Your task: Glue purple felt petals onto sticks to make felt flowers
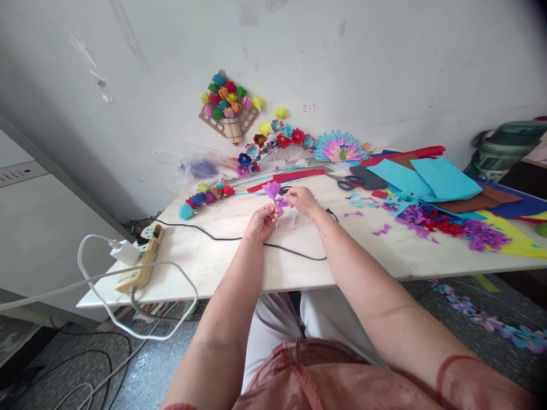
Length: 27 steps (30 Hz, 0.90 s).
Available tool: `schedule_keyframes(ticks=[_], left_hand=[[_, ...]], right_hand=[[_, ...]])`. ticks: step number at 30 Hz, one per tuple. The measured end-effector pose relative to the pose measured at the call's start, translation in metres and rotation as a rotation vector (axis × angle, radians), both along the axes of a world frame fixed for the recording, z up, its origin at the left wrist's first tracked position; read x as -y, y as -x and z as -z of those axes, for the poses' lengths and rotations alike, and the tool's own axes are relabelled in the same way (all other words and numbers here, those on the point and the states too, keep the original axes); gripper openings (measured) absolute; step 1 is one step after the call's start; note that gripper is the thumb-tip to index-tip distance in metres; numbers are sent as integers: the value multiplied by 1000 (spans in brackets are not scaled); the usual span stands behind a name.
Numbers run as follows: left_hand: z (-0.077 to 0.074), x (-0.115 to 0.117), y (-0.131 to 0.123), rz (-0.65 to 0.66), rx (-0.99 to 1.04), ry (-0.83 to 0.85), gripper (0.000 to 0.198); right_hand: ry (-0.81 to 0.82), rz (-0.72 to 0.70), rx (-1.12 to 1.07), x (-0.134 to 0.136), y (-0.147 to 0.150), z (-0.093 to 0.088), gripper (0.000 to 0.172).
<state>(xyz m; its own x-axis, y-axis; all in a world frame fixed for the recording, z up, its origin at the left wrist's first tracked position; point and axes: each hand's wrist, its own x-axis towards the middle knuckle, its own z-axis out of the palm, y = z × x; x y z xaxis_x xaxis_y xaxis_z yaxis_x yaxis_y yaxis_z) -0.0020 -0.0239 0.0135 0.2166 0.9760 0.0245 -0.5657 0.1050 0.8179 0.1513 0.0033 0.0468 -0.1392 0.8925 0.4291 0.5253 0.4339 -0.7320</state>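
Observation:
Over the middle of the white table, my left hand pinches the thin stick of a small purple paper flower. Close beside it on the right, my right hand has its fingertips closed on a purple petal piece just under the bloom. Both hands sit a little above the tabletop. A black cable runs across the table under my wrists.
Finished paper flowers lie at the back left, with more flowers and a paper peacock against the wall. Scissors, teal and brown felt sheets and purple and red scraps fill the right. A power strip with a charger sits at the left edge.

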Motion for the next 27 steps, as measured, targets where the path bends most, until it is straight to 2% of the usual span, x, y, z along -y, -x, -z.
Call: schedule_keyframes(ticks=[5,9,15,22,27], left_hand=[[0,-3,-1,-218,-75,-57,24],[3,-7,0,-308,-104,-88,27],[5,-8,1,-280,-69,-137,23],[4,-7,0,-190,-62,-203,22],[4,-8,1,-171,-78,-182,30]], right_hand=[[122,-237,-169,5,2,-4,21],[228,-339,-230,13,11,-5,18],[159,-368,-198,14,26,3,13],[241,-461,-290,11,28,9,6],[301,-343,-352,14,32,7,6]])
